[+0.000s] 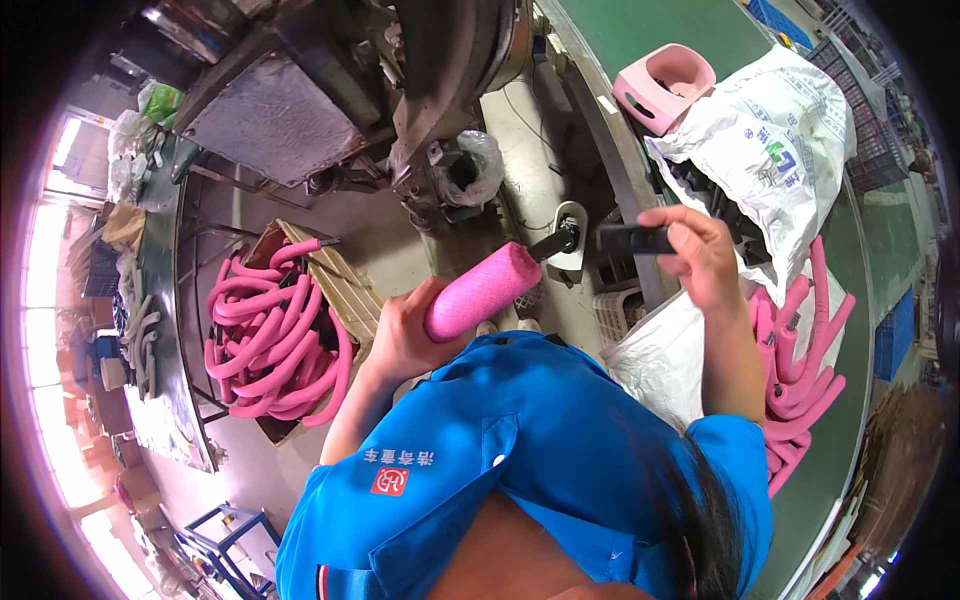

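Pink roll (484, 291), lower end in curled left grip (404, 328); black piece (630, 240), right end in pinching right grip (703, 252).

Tubes (262, 350) in carton (345, 280), left of hands (408, 325); machine (345, 95) ahead; bin (640, 105), sack (800, 130) on bench (640, 25), right.

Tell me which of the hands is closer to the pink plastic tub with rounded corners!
The right hand is closer: holding an oblong black piece, it is below the tub in the picture. The left hand, gripping a pink textured cylinder, is farther down and to the left.
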Demonstrator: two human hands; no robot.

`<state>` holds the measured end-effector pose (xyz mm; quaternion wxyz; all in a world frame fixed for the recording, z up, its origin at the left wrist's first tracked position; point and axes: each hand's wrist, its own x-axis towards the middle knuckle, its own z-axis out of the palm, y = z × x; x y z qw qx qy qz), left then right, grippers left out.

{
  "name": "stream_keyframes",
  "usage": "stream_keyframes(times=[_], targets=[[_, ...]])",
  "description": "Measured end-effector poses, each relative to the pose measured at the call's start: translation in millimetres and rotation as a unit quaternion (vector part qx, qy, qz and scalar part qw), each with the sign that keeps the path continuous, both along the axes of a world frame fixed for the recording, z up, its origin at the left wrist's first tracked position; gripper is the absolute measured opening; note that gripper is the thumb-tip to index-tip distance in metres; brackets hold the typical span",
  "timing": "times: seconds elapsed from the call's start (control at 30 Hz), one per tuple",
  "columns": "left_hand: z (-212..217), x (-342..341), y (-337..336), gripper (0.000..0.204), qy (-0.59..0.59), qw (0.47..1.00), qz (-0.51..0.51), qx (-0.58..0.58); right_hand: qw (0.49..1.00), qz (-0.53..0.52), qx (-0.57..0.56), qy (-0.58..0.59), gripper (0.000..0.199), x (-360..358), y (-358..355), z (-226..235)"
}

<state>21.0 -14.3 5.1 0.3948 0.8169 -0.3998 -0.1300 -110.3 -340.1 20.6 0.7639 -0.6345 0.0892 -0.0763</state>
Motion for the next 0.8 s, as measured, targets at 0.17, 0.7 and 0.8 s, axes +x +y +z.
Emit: stream_keyframes(times=[0.17, 0.7, 0.8], targets=[[6.4, 3.0, 5.8, 0.041, -0.028, 0.999, 0.002, -0.017, 0.996, 0.003, 0.067, -0.066, 0.032, 8.6, 31.9, -6.3], [8.9, 11.0, 32.7, 0.036, 0.056, 0.998, 0.007, -0.035, 0.939, 0.061, 0.307, -0.146, 0.033, 42.4, 75.4, -32.0], [2.0, 17.5, 47.4, 0.040, 0.053, 0.997, -0.055, -0.012, 0.952, 0.059, 0.259, -0.150, 0.032, 49.7, 79.4, -36.5]])
